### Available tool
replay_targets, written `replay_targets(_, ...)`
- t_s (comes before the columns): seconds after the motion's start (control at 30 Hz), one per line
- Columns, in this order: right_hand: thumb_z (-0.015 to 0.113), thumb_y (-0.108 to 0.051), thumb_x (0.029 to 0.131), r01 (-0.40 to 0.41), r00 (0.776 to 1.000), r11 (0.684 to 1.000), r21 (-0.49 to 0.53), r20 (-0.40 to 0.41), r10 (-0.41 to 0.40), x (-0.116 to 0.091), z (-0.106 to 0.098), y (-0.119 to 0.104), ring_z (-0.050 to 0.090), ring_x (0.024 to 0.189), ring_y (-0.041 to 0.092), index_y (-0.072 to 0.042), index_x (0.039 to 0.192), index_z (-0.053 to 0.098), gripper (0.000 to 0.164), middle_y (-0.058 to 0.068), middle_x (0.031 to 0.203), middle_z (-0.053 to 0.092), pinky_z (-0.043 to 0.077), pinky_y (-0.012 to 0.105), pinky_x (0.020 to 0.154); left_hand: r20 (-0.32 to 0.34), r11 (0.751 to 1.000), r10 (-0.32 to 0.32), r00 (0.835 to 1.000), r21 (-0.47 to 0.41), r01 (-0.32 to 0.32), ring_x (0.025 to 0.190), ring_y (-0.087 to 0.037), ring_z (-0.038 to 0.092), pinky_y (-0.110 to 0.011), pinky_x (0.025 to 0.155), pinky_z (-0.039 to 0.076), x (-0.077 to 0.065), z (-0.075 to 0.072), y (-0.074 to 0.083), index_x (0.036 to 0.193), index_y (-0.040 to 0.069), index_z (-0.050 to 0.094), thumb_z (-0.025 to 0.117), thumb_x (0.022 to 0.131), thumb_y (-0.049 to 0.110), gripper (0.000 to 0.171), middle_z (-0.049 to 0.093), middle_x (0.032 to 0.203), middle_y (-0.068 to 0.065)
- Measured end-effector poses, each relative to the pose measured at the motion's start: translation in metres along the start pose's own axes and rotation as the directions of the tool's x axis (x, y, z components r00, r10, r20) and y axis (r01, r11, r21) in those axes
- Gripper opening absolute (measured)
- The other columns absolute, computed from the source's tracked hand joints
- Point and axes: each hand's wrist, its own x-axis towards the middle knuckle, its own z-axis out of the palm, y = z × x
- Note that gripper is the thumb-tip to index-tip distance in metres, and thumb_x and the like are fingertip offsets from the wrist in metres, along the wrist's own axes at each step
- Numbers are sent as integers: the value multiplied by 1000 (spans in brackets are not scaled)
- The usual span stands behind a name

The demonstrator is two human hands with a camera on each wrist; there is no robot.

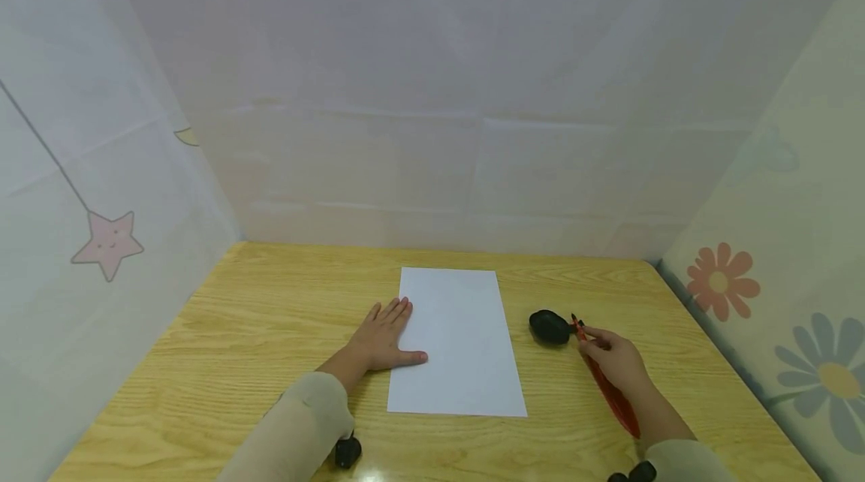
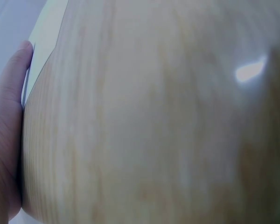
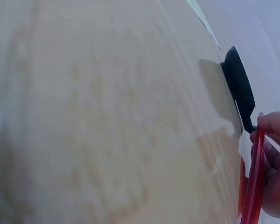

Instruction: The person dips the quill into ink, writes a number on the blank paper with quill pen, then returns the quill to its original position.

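Note:
My left hand [image 1: 384, 339] lies flat with its fingers spread over the left edge of a blank white sheet of paper [image 1: 459, 339], pressing on it. In the right wrist view, the fingers of my right hand [image 3: 275, 163] pinch a slim red pen-like stick [image 3: 255, 182]. It has a dark pointed tip and slants toward the body in the head view. Just left of those fingertips is a black, rounded, spoon-shaped piece [image 1: 549, 327], whose narrow neck reaches the fingers. Whether it joins the red part, I cannot tell.
Everything rests on a light wood-grain table [image 1: 284, 294]. Pale cloth walls [image 1: 378, 129] with printed stars and flowers close off the back and sides. A dark rounded thing [image 1: 348, 452] shows by the left sleeve, and another [image 1: 640, 471] by the right sleeve.

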Motion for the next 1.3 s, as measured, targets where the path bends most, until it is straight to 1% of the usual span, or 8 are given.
replay_targets(0.27,61,-35,97,-66,998,987,146,1,66,2,0,1,61,83,6,-3,144,47,59,7,107,71,51,25,72,-2,1000,12,1000,-13,-12,154,-23,9,-51,124,7,-1,-3,1,158,8,14,43,83,81,109,12,166,-7)
replay_targets(0.53,58,-36,99,-68,998,983,171,15,67,-2,0,-6,59,90,5,-6,147,44,59,11,116,69,50,23,76,1,1000,13,1000,-7,-13,155,-23,8,-50,124,7,0,-2,0,158,9,13,42,83,82,109,10,166,-6)
replay_targets(0.67,50,-30,102,-61,998,976,208,22,57,-3,1,-10,60,112,25,-7,149,41,53,17,125,65,50,37,94,4,1000,9,1000,-6,-9,155,-22,8,-50,124,6,0,-1,0,158,9,12,42,83,83,109,10,166,-6)
replay_targets(0.73,46,-29,104,-51,998,970,239,39,43,-3,2,-10,49,130,37,-6,151,38,53,21,138,56,43,48,107,4,1000,9,1000,-6,-9,155,-23,8,-50,124,7,0,-1,0,158,9,13,42,83,82,109,10,166,-6)
replay_targets(0.87,40,-29,106,-41,997,960,277,72,22,-3,2,-11,32,143,39,-5,152,33,52,21,148,46,34,50,115,6,1000,9,1000,-6,-9,155,-23,7,-50,124,6,1,0,-1,158,9,12,44,83,81,109,10,166,-6)
replay_targets(1.07,40,-25,107,-1,999,925,381,47,-18,-4,0,-12,59,104,-3,-5,153,33,51,-17,116,67,54,19,81,0,999,22,1000,-24,-22,155,-24,8,-50,124,6,0,1,-2,158,7,14,44,83,81,109,10,166,-8)
replay_targets(1.17,43,-27,106,20,999,899,437,23,-34,-5,-1,-15,60,88,-3,-4,152,32,53,-31,104,63,54,21,74,-8,999,32,999,-32,-32,154,-25,10,-51,124,6,0,0,-2,157,5,15,43,82,83,112,12,166,-10)
replay_targets(1.3,43,-35,106,36,999,898,439,0,-40,-8,-4,-18,61,90,0,-7,154,31,57,-38,103,59,50,22,74,-5,999,31,999,-32,-32,155,-25,8,-51,124,5,1,1,-2,158,6,14,41,81,84,113,10,166,-9)
